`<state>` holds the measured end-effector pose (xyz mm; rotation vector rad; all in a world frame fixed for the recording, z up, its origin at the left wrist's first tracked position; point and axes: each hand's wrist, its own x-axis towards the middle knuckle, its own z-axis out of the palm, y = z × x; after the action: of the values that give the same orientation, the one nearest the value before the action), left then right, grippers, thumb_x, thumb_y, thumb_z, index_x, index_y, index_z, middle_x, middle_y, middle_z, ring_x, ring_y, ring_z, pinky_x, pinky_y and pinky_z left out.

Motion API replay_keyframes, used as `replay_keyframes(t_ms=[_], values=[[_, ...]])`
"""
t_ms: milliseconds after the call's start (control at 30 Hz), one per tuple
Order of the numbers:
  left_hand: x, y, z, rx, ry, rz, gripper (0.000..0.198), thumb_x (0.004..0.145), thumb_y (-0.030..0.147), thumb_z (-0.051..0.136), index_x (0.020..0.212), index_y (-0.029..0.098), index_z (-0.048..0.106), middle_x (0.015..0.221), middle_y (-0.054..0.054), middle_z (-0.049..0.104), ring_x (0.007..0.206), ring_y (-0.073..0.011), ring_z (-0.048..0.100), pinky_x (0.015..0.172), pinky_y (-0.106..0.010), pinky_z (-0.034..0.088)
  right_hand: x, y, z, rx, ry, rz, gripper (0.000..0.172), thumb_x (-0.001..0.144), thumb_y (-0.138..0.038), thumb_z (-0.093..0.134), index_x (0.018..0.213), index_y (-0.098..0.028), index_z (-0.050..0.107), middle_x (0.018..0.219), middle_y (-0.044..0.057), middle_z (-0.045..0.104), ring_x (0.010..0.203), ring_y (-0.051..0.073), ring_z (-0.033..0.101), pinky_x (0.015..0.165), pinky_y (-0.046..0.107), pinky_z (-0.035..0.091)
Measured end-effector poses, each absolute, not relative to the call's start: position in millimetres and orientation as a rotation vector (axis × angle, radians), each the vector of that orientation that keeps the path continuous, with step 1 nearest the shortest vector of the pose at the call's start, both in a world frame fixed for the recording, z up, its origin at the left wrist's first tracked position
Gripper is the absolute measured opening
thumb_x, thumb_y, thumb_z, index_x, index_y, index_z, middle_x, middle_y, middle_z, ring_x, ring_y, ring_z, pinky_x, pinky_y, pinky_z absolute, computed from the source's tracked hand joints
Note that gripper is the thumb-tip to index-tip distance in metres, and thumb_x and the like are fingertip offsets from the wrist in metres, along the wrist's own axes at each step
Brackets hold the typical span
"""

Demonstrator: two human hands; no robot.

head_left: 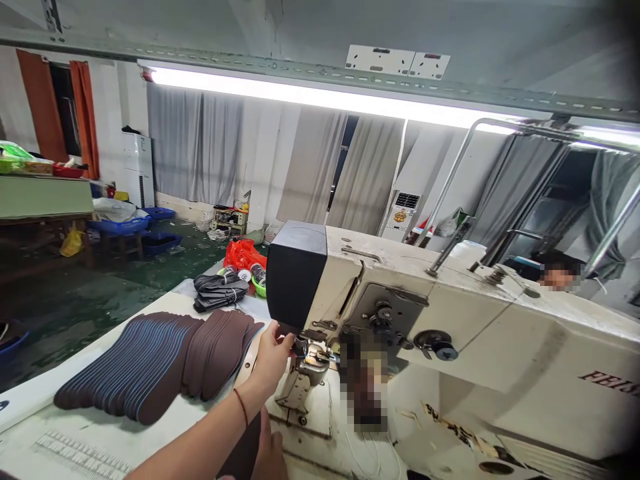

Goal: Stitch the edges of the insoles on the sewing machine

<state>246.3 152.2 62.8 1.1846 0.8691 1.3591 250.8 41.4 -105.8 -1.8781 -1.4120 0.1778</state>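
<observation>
My left hand (273,357), with a thin cord on its wrist, reaches to the needle area of a sewing machine (315,353). Its fingertips are pinched together by the presser foot; whatever lies between them is too small to make out. Low in the view, my right hand (270,450) is partly cut off by the frame edge. It grips a dark brown insole-shaped piece (245,447), partly hidden behind my left forearm. Left of the machine, a fanned row of brown insole-shaped pieces (125,363) with blue edges lies beside a second brown stack (215,353).
Bundled dark pieces (220,291) and a red plastic bag (245,255) with thread spools sit at the table's far end. A printed ruler (83,453) marks the tabletop. A metal thread stand (450,180) rises above the machine. Another person's head (557,270) shows behind it.
</observation>
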Motion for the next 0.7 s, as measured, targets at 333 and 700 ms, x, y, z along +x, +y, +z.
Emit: replay_keyframes(t_ms=[333, 700], values=[[108, 153, 18, 1.583, 1.659, 1.099, 0.054, 0.066, 0.012, 0.056, 0.120, 0.009, 0.056, 0.079, -0.007, 0.058, 0.081, -0.0271, 0.058, 0.084, -0.044, 0.043, 301, 58, -116, -1.614, -1.195, 0.274, 0.053, 0.062, -0.018, 0.062, 0.115, -0.020, 0.065, 0.106, 0.010, 0.072, 0.096, 0.034, 0.067, 0.081, 0.044, 0.054], [175, 84, -12, 2.067, 1.536, 0.554, 0.033, 0.078, 0.037, 0.058, 0.099, 0.012, 0.067, 0.105, -0.015, 0.059, 0.106, -0.0321, 0.052, 0.092, -0.043, 0.040, 301, 52, -98, -1.503, -1.042, 0.335, 0.019, 0.063, -0.026, 0.063, 0.081, -0.021, 0.058, 0.079, 0.003, 0.064, 0.076, 0.023, 0.063, 0.072, 0.033, 0.050]])
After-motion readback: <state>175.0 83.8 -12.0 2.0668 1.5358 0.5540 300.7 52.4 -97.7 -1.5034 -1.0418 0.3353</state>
